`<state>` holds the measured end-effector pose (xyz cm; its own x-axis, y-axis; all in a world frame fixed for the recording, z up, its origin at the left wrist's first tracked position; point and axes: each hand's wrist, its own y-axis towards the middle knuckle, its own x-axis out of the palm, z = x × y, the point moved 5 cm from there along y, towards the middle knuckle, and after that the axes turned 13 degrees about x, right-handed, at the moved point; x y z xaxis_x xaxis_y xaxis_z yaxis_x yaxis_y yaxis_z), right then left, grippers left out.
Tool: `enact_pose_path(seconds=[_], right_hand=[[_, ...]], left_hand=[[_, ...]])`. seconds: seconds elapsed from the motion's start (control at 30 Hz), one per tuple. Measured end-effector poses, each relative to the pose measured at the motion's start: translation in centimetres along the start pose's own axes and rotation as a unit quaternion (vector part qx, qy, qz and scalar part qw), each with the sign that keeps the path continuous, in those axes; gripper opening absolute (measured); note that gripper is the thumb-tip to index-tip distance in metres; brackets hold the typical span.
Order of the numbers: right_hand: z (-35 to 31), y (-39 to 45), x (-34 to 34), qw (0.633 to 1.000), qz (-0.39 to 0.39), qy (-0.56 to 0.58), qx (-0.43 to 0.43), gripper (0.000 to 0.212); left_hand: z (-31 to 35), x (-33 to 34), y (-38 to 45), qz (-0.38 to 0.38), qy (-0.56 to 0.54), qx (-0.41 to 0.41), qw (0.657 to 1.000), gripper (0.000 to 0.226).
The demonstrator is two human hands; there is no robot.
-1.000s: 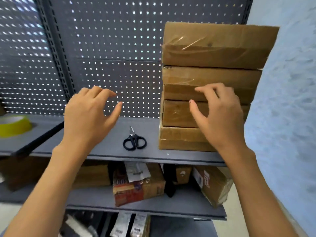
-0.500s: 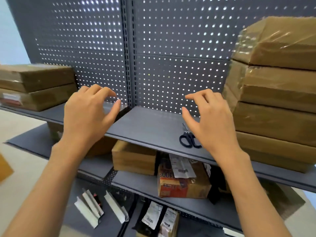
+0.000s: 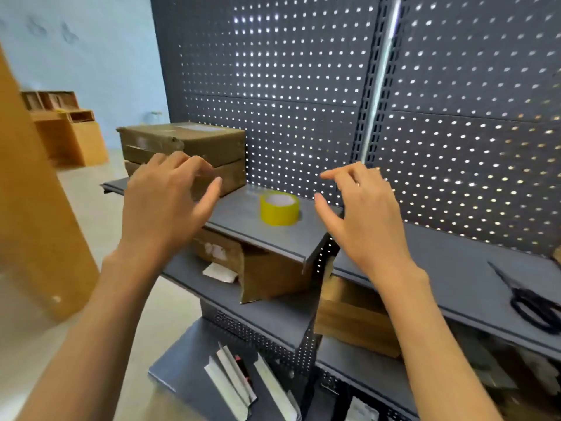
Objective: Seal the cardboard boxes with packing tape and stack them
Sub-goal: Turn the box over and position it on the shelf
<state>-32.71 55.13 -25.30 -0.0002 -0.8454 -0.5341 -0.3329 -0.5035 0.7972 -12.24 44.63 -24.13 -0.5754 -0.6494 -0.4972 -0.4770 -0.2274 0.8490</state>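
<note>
While both hands hover empty before the shelving, the step in hand appears to be fetching the next box for sealing. At far left, two stacked cardboard boxes [image 3: 185, 153] rest on the upper shelf [image 3: 273, 238], against the pegboard [image 3: 303, 86]. The left hand [image 3: 165, 205], fingers loosely curled and holding nothing, is raised in front of the lower box. The roll of yellow packing tape [image 3: 279, 208] stands on the same shelf, between the hands and near the boxes. The right hand [image 3: 361, 211], likewise relaxed and empty, hovers beside the shelf's right end. Scissors [image 3: 531, 299] lie well apart at far right. Taking the top box with both hands at opposite sides should keep it level and leave the tape undisturbed.
</note>
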Motion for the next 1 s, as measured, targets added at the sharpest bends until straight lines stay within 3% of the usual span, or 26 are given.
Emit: enact_pose_path(seconds=[0.23,0.5,0.87,1.0], right_hand=[[-8.2,2.3,8.0,0.999,-0.010,0.036,-0.016,0.025],[-11.9,5.5,15.9,0.999,-0.023,0.029,-0.027,0.027],[-15.6,13.0,28.5,0.990,-0.043,0.123,0.049,0.035],[-16.5,14.8,31.9,0.979,-0.050,0.169,0.099,0.042]], left_hand=[[-9.8,1.6,-1.4,-0.028,0.018,-0.025,0.999,0.022],[-16.8,7.0,-1.5,-0.047,0.007,-0.047,0.998,0.024],[-27.6,14.5,2.3,-0.054,-0.008,-0.061,0.997,0.038],[-31.4,18.1,3.1,-0.065,-0.106,-0.119,0.985,0.049]])
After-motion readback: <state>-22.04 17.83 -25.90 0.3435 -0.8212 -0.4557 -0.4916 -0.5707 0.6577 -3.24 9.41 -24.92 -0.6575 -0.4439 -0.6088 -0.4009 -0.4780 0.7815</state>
